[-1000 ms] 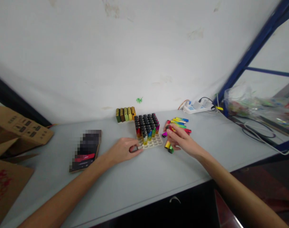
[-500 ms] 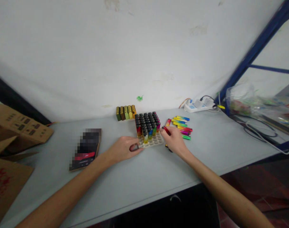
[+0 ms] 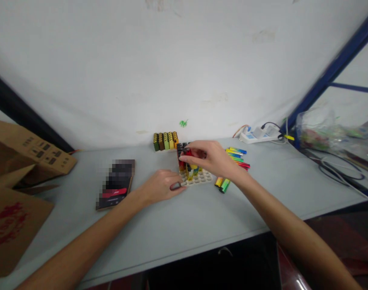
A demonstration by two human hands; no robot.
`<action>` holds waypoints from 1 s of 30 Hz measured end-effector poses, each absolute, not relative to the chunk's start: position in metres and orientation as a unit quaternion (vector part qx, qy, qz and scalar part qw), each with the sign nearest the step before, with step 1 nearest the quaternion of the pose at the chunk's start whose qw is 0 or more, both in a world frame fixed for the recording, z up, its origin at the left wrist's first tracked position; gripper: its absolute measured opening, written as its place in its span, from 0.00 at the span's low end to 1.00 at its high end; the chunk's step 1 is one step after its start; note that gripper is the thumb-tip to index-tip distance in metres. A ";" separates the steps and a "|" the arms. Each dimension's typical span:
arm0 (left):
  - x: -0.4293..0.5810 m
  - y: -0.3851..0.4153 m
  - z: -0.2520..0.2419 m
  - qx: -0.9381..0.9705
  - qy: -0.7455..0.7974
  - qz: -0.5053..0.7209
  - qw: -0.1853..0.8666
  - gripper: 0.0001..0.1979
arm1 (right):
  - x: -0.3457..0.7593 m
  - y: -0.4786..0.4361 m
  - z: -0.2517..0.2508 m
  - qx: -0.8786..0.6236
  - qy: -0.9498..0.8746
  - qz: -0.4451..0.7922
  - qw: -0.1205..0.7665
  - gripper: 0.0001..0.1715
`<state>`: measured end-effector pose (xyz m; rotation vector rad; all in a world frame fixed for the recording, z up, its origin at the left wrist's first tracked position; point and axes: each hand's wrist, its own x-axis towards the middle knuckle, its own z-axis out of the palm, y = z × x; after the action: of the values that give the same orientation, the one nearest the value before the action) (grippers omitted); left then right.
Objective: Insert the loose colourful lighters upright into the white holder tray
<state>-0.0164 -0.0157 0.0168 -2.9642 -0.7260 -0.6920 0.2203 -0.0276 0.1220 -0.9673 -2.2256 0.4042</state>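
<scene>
Our counter (image 3: 160,237) runs back to the wall (image 3: 117,88), and its front edge passes beneath both our forearms. Between that edge and the white tray (image 3: 202,181) we have a wide stretch of grey surface. Behind the tray, the boxed-in group of yellow-topped lighters (image 3: 166,141) stands near the wall; on our left we have a phone (image 3: 119,181) and, beyond it, cardboard packaging (image 3: 42,155). A power strip (image 3: 256,137) sits at the back right.

The red lighter (image 3: 188,153) is over the tray, among the upright lighters (image 3: 179,150). Our fingers cover most of it, so we cannot tell whether it stands straight or tilts. The tray's near rows show open round holes. To the right, loose lighters (image 3: 243,164) lie flat, roughly crosswise to us, while the near pair (image 3: 224,186) points away from us on a slant.

Our right hand (image 3: 212,156) arches over the tray, back upward, thumb and forefinger drawn together on the red lighter; its forearm comes in from the lower right. Our left hand (image 3: 162,187) lies low, fingers and thumb closed around the tray's near left corner.
</scene>
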 end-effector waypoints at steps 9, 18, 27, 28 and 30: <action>-0.017 -0.015 0.016 -0.950 -0.238 -0.200 -0.002 0.18 | 0.203 0.006 0.111 -0.333 -0.933 0.029 0.137 0.08; -0.016 -0.020 0.014 -0.943 -0.281 -0.180 0.007 0.16 | 0.191 0.008 0.108 -0.351 -0.929 0.055 0.103 0.11; -0.017 -0.026 0.011 -0.932 -0.290 -0.216 -0.003 0.16 | 0.196 0.004 0.129 -0.332 -0.933 0.095 0.103 0.15; -0.017 -0.026 0.011 -0.932 -0.288 -0.220 -0.004 0.16 | 0.201 0.004 0.135 -0.316 -0.935 0.105 0.123 0.14; -0.018 -0.026 0.010 -0.930 -0.286 -0.230 -0.007 0.16 | 0.221 0.002 0.148 -0.305 -0.931 0.112 0.167 0.12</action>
<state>-0.0177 -0.0262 0.0102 -2.9352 -0.9021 -0.7246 0.2208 0.0015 0.1480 -0.8676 -2.6486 0.3179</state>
